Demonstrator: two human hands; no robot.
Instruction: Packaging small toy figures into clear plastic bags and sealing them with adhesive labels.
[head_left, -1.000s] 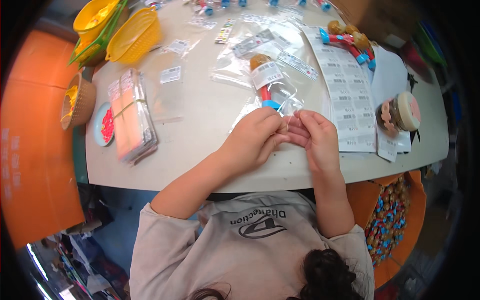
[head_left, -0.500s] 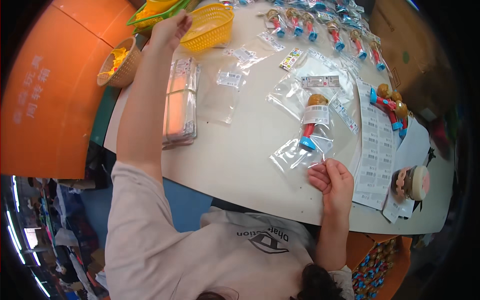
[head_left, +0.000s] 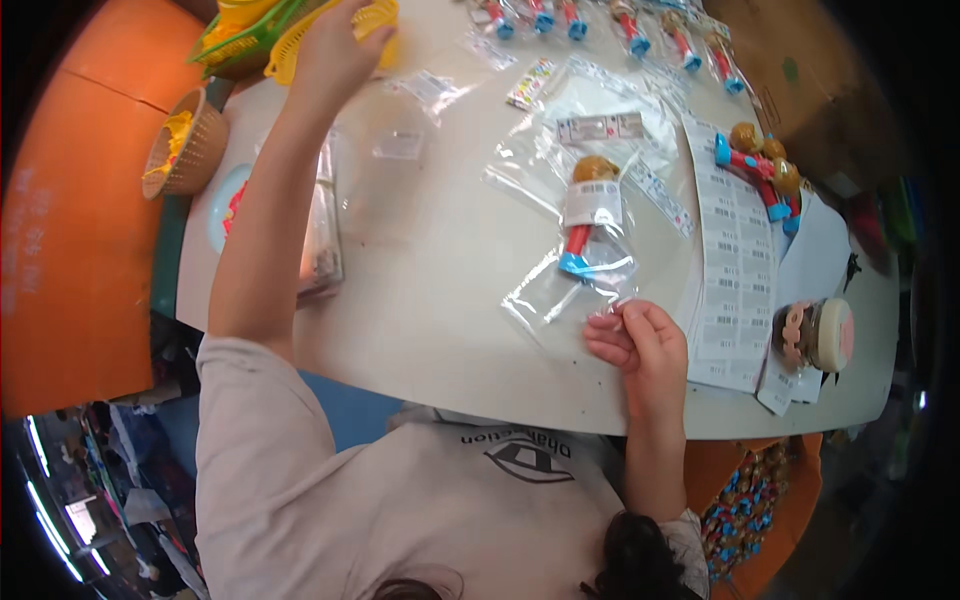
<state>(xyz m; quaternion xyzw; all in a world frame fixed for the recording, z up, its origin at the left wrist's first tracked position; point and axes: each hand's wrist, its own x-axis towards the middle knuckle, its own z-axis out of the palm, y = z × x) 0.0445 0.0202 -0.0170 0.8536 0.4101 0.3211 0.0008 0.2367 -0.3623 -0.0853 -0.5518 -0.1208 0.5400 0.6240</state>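
Observation:
My right hand (head_left: pixel 640 345) pinches the lower edge of a clear plastic bag (head_left: pixel 535 300) between thumb and fingertips. Inside that bag lies a toy (head_left: pixel 577 240) with a brown rounded head, red stem and blue base, a white label (head_left: pixel 594 203) across it. At the top left, my left arm stretches out, and my left hand (head_left: pixel 335 55) is over a yellow plastic basket (head_left: pixel 287 55). The left fingers run to the top edge of the view, so what they hold, if anything, is hidden. Clear bags with header strips (head_left: pixel 600 128) lie beyond the bagged toy.
Several bagged toys (head_left: pixel 630 30) line the far side. Label sheets (head_left: pixel 735 290), loose toys (head_left: pixel 765 175) and a lidded jar (head_left: pixel 815 335) lie at right. A bundled stack (head_left: pixel 320 235) and a tan basket (head_left: pixel 195 150) with yellow pieces are at left. Below right, a box (head_left: pixel 800 530) holds many toys.
The view has shifted, so the table appears further left and up. My left hand has gone from the basket's near left rim to over its middle. My right hand keeps its pinch on the bag.

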